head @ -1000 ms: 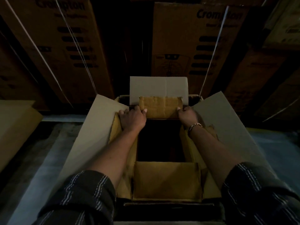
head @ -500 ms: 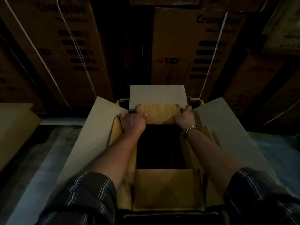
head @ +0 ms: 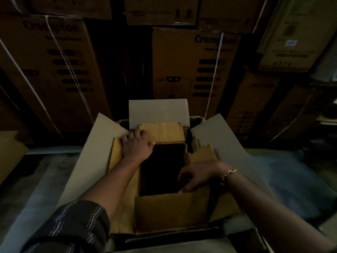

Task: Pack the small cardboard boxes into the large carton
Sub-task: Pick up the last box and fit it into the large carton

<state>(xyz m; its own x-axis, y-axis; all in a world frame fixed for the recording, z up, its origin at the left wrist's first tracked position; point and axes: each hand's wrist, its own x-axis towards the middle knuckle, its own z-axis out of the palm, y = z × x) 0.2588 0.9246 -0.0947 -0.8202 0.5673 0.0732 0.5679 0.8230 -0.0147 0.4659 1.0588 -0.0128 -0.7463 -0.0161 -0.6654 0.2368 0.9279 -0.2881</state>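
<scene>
1. Large carton (head: 218, 137) stands open ahead, pale flaps spread.
2. Small cardboard box (head: 169, 212) sits inside, long axis pointing away.
3. Left hand (head: 136, 148) holds its far flap (head: 164, 133); right hand (head: 198, 175), nearer, curls at the near-right corner, grip unclear.

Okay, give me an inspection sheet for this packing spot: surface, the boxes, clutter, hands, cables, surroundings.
Surface: pale grey surface under the carton, dimly lit.
Job's things: large open carton with pale flaps; brown cardboard inner box sits in it, flaps open, interior too dark to read.
Clutter: plain brown box at the left edge.
Grippers: left hand grips the inner box's far flap; right hand, wearing a bracelet, curls at the box's right edge, hold unclear.
Cables: nothing seen.
Surroundings: stacked brown printed cartons bound with white straps.
</scene>
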